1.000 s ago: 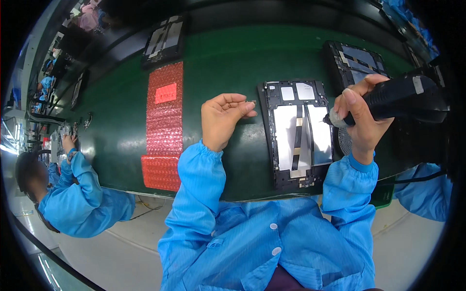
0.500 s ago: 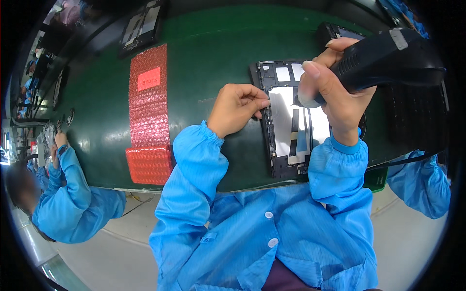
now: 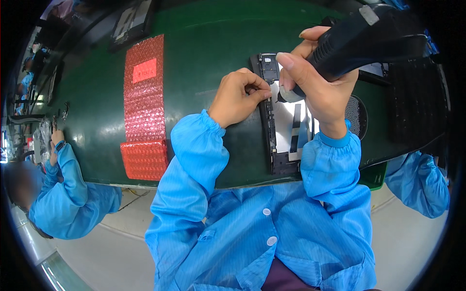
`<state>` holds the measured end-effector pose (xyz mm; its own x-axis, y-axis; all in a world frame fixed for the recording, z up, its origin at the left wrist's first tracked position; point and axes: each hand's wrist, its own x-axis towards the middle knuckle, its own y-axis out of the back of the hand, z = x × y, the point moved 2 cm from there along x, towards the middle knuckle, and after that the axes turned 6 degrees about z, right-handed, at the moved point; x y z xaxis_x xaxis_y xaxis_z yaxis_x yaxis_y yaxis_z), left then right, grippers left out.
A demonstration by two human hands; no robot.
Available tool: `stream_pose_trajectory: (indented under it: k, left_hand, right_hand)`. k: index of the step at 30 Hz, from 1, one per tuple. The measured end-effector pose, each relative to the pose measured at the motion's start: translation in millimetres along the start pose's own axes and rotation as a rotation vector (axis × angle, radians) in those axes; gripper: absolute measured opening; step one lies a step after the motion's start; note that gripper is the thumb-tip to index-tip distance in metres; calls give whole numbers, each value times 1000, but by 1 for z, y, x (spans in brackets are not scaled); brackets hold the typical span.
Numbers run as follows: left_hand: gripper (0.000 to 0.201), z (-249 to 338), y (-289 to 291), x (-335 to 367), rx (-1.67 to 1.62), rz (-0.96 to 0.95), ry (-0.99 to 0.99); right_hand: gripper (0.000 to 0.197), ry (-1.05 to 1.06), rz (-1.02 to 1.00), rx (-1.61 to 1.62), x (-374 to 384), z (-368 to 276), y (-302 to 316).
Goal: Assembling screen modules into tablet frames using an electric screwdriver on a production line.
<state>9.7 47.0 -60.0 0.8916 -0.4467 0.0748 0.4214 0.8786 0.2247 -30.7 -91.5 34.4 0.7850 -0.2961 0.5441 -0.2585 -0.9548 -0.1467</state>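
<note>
A flat black device housing (image 3: 285,162) with silvery sheets inside lies on the green table in front of me. My left hand (image 3: 240,95) is at its left edge, thumb and forefinger pinched together; whatever they hold is too small to make out. My right hand (image 3: 318,80) is wrapped around a black electric screwdriver (image 3: 374,41), pistol-shaped, with a piece of light tape on its body. The tool's tip points down over the upper left of the housing, close to my left fingertips. My hand and the tool hide the housing's right part.
Red bubble wrap (image 3: 144,106) with a pink label lies to the left on the green table (image 3: 204,48). Beside my right wrist is a round dish (image 3: 357,116) of small grey pieces. Another device (image 3: 131,22) sits far left. A co-worker in a blue sleeve (image 3: 73,194) works at the left.
My right hand and the screwdriver have shifted left and slightly up, so the tip is nearer my left fingers. More of the round dish shows. My left hand stays at the housing's edge.
</note>
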Motion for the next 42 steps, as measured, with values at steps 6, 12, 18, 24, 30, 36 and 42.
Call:
stream_pose_trajectory:
  k: [6, 12, 18, 24, 30, 36, 42]
  left_hand:
    - [20, 17, 2, 10, 248, -81, 87]
    - [22, -7, 3, 12, 45, -51, 281]
    - [19, -1, 5, 12, 14, -50, 306]
    - [18, -2, 6, 13, 3, -54, 313]
    - [15, 3, 6, 14, -18, -47, 329]
    - [14, -15, 4, 16, -70, -1, 57]
    - [13, 3, 8, 13, -110, -45, 262]
  right_hand:
    - [26, -44, 6, -28, -1, 11, -3]
    - [33, 12, -100, -120, -1, 22, -3]
    - [33, 13, -113, -146, -1, 26, -6]
    - [32, -10, -110, -102, -1, 27, -9]
    - [33, -13, -132, -124, -2, 23, -11]
    - [33, 47, -187, -164, -16, 17, -20]
    - [32, 36, -124, -137, -10, 19, -15]
